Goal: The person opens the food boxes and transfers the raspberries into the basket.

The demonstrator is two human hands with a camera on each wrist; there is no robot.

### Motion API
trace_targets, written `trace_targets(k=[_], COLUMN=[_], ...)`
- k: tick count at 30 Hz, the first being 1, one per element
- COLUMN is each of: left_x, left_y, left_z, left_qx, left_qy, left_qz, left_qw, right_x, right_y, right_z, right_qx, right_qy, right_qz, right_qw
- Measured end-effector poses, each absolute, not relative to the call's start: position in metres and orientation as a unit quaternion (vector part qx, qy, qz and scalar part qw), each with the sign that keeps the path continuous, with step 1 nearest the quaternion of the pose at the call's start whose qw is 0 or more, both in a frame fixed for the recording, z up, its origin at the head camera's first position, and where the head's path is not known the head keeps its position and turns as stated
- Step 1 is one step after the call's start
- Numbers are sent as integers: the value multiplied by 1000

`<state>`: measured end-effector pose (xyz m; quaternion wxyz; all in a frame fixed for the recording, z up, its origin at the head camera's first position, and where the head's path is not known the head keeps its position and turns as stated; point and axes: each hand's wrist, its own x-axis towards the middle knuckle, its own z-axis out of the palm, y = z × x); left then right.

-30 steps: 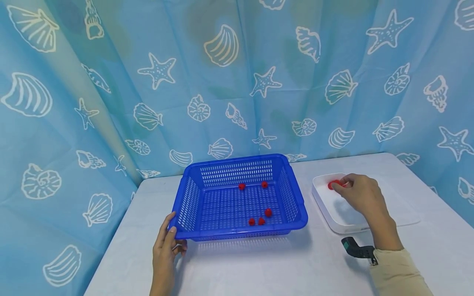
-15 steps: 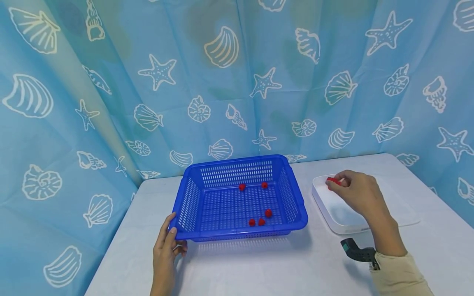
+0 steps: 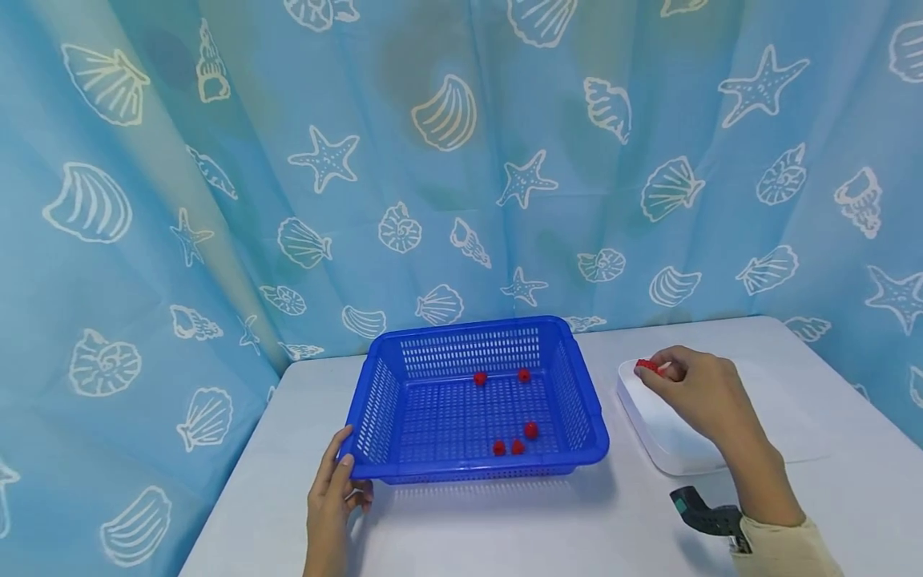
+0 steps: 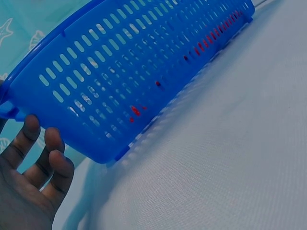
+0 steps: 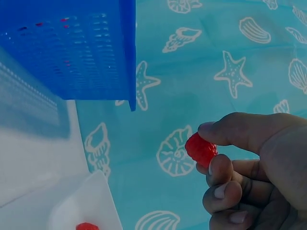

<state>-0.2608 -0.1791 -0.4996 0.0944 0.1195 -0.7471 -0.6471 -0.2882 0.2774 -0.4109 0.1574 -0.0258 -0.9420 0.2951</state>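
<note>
A blue slotted basket (image 3: pixel 472 470) stands on the white table and has several red berries (image 3: pixel 530 430) on its floor. My left hand (image 3: pixel 351 477) holds its near left corner, thumb on the rim and fingers (image 4: pixel 53 165) curled below the basket (image 4: pixel 120 91). My right hand (image 3: pixel 649 370) hovers over the left end of a white tray (image 3: pixel 671 449) and pinches one red berry (image 3: pixel 646 366) between thumb and fingertips. The right wrist view shows that pinched berry (image 5: pixel 200 149) clearly, and another red berry (image 5: pixel 87 226) lying in the tray (image 5: pixel 81 211).
A blue curtain (image 3: pixel 461 160) printed with shells and starfish closes off the back and left. The white table (image 3: pixel 519 529) has bare surface in front of the basket. A black wrist camera mount (image 3: pixel 703 517) sits at my right sleeve.
My right hand has lifted the red berry off the tray and drifted slightly toward the basket. The left hand stays on the basket corner.
</note>
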Motion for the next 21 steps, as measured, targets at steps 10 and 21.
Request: trace_targets(k=[10,21], left_x=[-257,-260], left_y=[-183,-182], left_z=[-504,-507], left_qx=[122,128], left_qy=[-749,-741], left_qz=[-645,-653], left_qw=[87,92], right_x=[-283,-278], right_y=[267,255], right_z=[-412,-403], right_qx=[7,23], right_qy=[-933,-928], right_qz=[315,321], right_qw=[175,185])
